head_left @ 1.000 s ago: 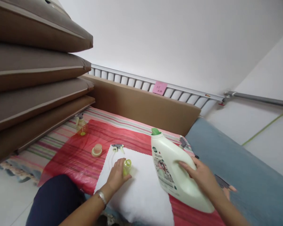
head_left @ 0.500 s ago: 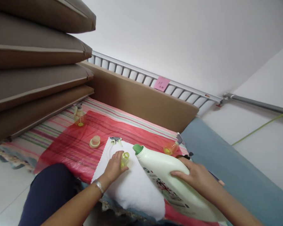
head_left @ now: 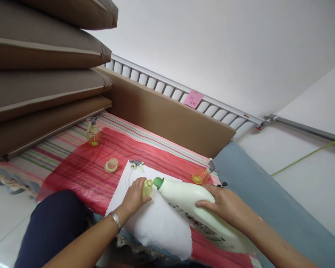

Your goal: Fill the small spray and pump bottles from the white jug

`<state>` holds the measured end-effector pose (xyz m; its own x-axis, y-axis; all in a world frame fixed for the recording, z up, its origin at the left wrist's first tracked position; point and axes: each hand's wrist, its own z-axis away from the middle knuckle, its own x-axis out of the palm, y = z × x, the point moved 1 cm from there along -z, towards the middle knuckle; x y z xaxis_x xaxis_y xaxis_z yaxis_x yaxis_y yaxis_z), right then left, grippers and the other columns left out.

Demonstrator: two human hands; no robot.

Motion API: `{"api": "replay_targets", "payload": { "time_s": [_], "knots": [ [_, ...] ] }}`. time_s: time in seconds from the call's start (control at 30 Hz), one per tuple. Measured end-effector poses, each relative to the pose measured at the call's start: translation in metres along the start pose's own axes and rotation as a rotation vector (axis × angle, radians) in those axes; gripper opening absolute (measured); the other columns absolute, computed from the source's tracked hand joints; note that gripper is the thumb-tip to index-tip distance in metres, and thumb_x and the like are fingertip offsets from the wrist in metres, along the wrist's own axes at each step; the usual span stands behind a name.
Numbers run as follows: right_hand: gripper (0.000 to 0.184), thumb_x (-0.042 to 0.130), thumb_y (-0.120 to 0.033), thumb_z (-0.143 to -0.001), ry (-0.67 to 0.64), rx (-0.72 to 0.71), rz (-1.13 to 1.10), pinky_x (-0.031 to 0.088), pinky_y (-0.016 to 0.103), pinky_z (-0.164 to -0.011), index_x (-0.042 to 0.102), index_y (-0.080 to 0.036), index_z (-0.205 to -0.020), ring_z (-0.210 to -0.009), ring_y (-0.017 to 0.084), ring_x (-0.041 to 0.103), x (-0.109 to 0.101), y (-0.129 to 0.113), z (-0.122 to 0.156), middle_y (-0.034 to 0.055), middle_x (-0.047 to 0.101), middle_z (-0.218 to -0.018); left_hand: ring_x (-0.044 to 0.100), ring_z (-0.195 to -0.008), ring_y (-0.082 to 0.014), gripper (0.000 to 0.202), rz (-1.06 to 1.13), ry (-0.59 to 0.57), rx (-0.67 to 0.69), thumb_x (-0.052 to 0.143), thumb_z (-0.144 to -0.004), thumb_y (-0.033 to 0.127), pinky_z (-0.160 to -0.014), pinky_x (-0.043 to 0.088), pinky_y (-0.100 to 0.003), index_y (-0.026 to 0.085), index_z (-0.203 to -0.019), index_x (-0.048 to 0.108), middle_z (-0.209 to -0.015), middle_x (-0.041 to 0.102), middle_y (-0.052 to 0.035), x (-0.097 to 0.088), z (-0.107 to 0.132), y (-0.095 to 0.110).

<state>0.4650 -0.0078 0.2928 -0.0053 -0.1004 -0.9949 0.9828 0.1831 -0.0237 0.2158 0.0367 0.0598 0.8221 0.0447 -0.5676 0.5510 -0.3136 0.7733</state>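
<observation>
1. Head view: my left hand [head_left: 134, 195] is curled round the small yellow bottle [head_left: 147, 189], fingers on its far side and thumb near its base, narrowed to a snug grip.
2. That bottle is held over the white cloth [head_left: 159, 219], its open mouth facing up and leaning towards the right.
3. With my right hand [head_left: 225, 204] I grip the large pale green jug [head_left: 195, 197] by its handle; the thumb shows along the near side, while most of the other fingers are hidden.
4. The jug is tipped far over on its side, its green spout [head_left: 158, 182] pointing left, right beside the yellow bottle's mouth. Whether the two touch, I cannot tell.
5. Just beyond my left fingers, a grey spray head [head_left: 136, 162] lies at the far edge of the white cloth.
6. To the left of it, a pale round cap [head_left: 111, 165] sits on the red plastic sheet [head_left: 145, 150], which is spread over a striped cloth [head_left: 51, 149].
7. One spray bottle [head_left: 93, 133] stands upright at the far left, near the stacked brown cushions [head_left: 44, 82].
8. Another bottle with a grey sprayer [head_left: 201, 176] is behind the jug, near the blue padded surface [head_left: 268, 208]; it appears tilted.
</observation>
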Motion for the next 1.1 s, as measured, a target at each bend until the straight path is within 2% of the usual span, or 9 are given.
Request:
{"api": "replay_targets", "payload": {
  "time_s": [0.27, 0.53, 1.1],
  "knots": [
    [0.037, 0.063, -0.053, -0.076, -0.021, 0.004, 0.166, 0.045, 0.034, -0.065, 0.068, -0.024, -0.099, -0.081, 0.031, 0.068, -0.003, -0.006, -0.004, 0.0076, 0.074, -0.087, 0.051, -0.117, -0.0312, 0.07, -0.03, -0.007, -0.003, 0.076, -0.065, 0.025, -0.095, 0.045, -0.046, 0.022, -0.125, 0.042, -0.127, 0.052, -0.0129, -0.003, 0.001, 0.004],
    [0.038, 0.064, -0.053, -0.075, -0.002, -0.027, 0.156, 0.046, 0.033, -0.066, 0.068, -0.025, -0.102, -0.084, 0.031, 0.068, -0.003, -0.007, -0.006, 0.0071, 0.074, -0.091, 0.051, -0.117, -0.0316, 0.07, -0.033, -0.007, 0.005, 0.076, -0.065, 0.025, -0.094, 0.045, -0.046, 0.022, -0.125, 0.042, -0.127, 0.052, -0.0131, -0.003, 0.001, 0.003],
    [0.036, 0.062, -0.05, -0.081, -0.079, -0.039, 0.253, 0.046, 0.035, -0.066, 0.064, -0.021, -0.102, -0.084, 0.032, 0.067, -0.017, -0.021, -0.007, 0.0104, 0.072, -0.093, 0.05, -0.117, -0.0303, 0.069, -0.06, -0.04, -0.02, 0.077, -0.066, 0.024, -0.095, 0.044, -0.046, 0.019, -0.125, 0.041, -0.129, 0.051, -0.0138, -0.007, 0.001, 0.01]
  ]
}}
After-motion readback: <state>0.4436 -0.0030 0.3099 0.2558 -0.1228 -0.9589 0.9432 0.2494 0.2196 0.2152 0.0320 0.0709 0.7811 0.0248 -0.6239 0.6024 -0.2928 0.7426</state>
